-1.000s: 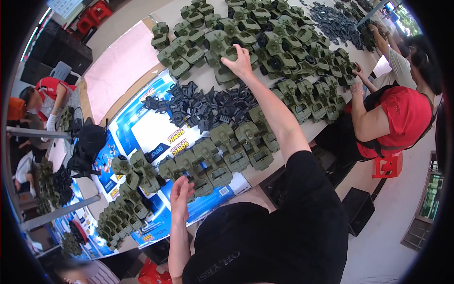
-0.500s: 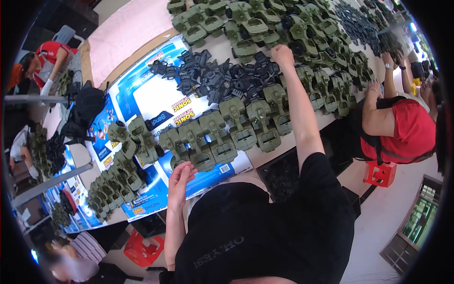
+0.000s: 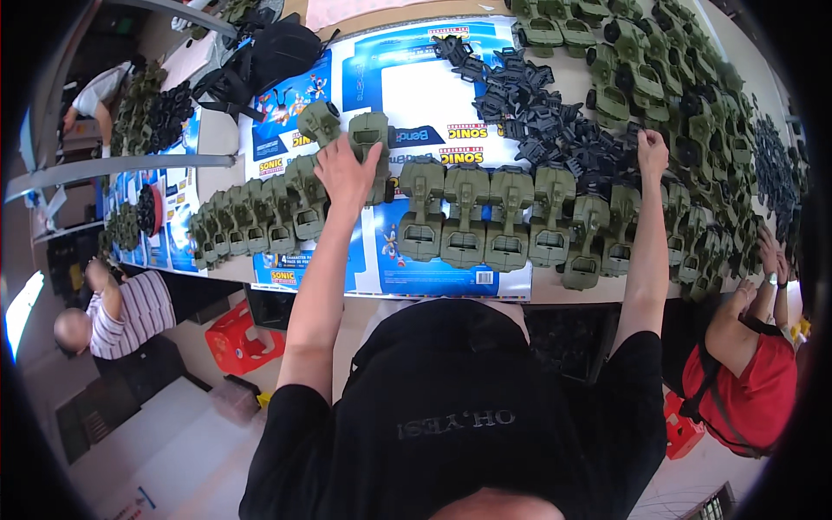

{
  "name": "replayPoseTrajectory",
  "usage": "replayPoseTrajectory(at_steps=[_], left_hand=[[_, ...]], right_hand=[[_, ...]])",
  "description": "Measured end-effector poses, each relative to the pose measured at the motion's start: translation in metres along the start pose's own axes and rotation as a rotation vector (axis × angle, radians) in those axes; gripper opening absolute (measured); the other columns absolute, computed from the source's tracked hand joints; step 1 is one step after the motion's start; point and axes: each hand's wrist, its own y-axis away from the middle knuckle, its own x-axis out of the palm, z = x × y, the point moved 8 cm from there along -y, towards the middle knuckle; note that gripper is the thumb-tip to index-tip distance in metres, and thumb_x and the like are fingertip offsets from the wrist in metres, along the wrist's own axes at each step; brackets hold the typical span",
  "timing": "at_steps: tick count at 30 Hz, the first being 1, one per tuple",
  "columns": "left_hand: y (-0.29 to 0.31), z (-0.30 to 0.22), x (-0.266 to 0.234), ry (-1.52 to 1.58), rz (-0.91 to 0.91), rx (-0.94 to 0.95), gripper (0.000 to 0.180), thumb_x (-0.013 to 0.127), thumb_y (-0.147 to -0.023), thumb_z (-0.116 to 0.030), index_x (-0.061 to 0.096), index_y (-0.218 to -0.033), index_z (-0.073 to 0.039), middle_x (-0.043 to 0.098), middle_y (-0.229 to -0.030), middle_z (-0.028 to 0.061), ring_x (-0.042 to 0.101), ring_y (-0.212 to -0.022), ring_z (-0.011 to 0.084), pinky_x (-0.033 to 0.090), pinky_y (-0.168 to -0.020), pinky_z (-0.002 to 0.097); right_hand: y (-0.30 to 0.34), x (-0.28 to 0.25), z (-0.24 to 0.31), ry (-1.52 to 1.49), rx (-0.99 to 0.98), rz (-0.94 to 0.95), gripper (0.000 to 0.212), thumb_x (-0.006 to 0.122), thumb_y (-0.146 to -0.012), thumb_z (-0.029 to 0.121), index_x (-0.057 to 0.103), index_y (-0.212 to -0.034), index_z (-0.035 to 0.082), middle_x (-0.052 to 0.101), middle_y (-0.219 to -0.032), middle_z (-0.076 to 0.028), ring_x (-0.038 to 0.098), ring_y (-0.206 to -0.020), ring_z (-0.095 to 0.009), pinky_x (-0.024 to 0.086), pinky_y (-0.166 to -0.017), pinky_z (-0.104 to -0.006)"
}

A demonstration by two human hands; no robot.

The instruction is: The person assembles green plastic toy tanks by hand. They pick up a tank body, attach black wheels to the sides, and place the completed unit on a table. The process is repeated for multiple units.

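Note:
My left hand [image 3: 348, 172] reaches over a green toy vehicle [image 3: 370, 130], its thumb and fingers around the near part. Another green toy vehicle [image 3: 318, 121] lies just left of it. Further right, my right hand [image 3: 653, 156] is closed in a pinch at the edge of a heap of dark grey plastic parts [image 3: 568, 139]. A small dark grey plastic part [image 3: 636, 129] shows at its fingertips, partly covered. Between my arms a row of green toy vehicles [image 3: 465, 208] stands side by side along the near table edge.
Printed blue and white sheets [image 3: 433, 282] cover the table. More green vehicles [image 3: 637, 78] crowd the right side. A black backpack [image 3: 277, 54] lies far left, near a metal bar [image 3: 165, 162]. People in a red shirt [image 3: 745, 390] and striped shirt [image 3: 134, 316] are nearby; a red stool [image 3: 243, 340] stands left.
The view has swung to the right. My left hand has gone from beside the near row onto a green toy vehicle. My right hand has come nearer, to the heap's right edge.

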Motion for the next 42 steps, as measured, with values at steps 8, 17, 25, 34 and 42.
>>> replayPoseTrajectory(at_steps=[8,17,25,34,42], left_hand=[[-0.04,0.016,0.07,-0.269,0.144,-0.071,0.106,0.072,-0.064,-0.059,0.025,-0.144,-0.009,0.048,-0.124,0.024,0.03,-0.129,0.0386,0.018,-0.098,0.0664],[-0.034,0.004,-0.031,0.561,0.083,-0.018,0.104,0.085,-0.059,-0.035,0.026,-0.137,0.0,0.05,-0.118,0.0218,0.052,-0.112,0.033,0.045,-0.093,0.0435],[0.033,-0.009,-0.072,1.418,0.328,-0.395,0.082,0.075,-0.079,-0.018,0.017,-0.135,-0.005,0.052,-0.116,0.0166,0.056,-0.108,0.0256,0.05,-0.085,0.0473],[0.085,0.003,-0.064,1.572,0.288,-0.489,0.076,0.075,-0.079,-0.017,0.02,-0.13,-0.009,0.043,-0.127,0.0126,0.049,-0.115,0.025,0.045,-0.09,0.0503],[0.111,-0.006,-0.13,0.427,-0.002,0.358,0.121,0.089,-0.052,-0.03,0.019,-0.146,-0.004,0.02,-0.145,0.0238,0.022,-0.136,0.0382,0.022,-0.108,0.0524]], right_hand=[[0.057,-0.069,0.034,-0.52,-0.053,-0.142,0.03,0.062,-0.086,0.023,0.05,-0.102,0.0,0.061,-0.09,-0.01,0.06,-0.078,-0.015,0.048,-0.071,-0.0279],[0.265,-0.063,0.189,-0.967,-0.017,0.387,0.045,0.061,-0.086,0.009,0.045,-0.129,0.011,0.057,-0.108,-0.006,0.054,-0.094,-0.012,0.045,-0.08,-0.0259],[0.391,0.018,0.284,-1.618,0.52,1.206,0.056,0.067,-0.086,0.03,0.042,-0.132,0.011,0.052,-0.119,-0.007,0.052,-0.111,-0.021,0.044,-0.091,-0.0449],[0.417,0.027,0.279,-1.52,0.455,1.052,0.06,0.068,-0.082,0.026,0.04,-0.133,0.013,0.051,-0.121,-0.005,0.052,-0.109,-0.018,0.048,-0.081,-0.0396],[0.411,-0.007,0.259,-1.485,0.54,1.08,0.045,0.062,-0.086,0.031,0.048,-0.124,0.011,0.057,-0.117,-0.004,0.056,-0.11,-0.018,0.048,-0.091,-0.0423]])
